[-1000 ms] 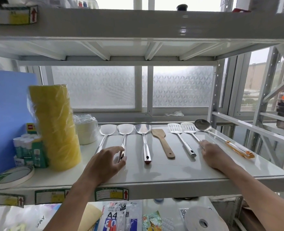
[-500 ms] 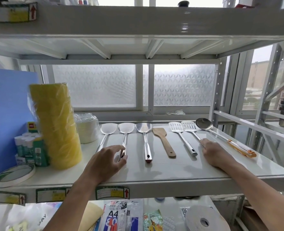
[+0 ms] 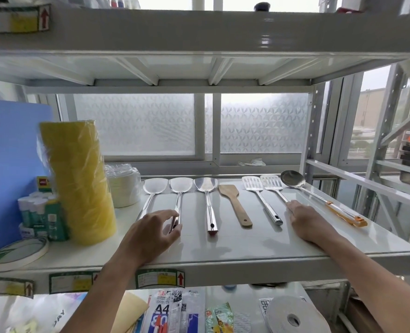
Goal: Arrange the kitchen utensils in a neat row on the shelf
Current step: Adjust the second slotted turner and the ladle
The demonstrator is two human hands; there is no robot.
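Observation:
Several utensils lie side by side on the white shelf, heads toward the window. From the left: a steel spatula, a second steel spatula, a third steel spatula, a wooden spatula, a slotted turner, a second slotted turner and a ladle with an orange handle. My left hand pinches the handle end of the second steel spatula and hides the first one's handle. My right hand lies over the second slotted turner's handle.
A tall yellow wrapped roll, a stack of white bowls, glue sticks and a tape roll crowd the shelf's left. A blue board stands behind. Upper shelf beam overhangs. Paper packs lie below.
Both hands stay on the same handles; my left fingers have closed slightly around the second spatula's handle end. The utensils have hardly shifted.

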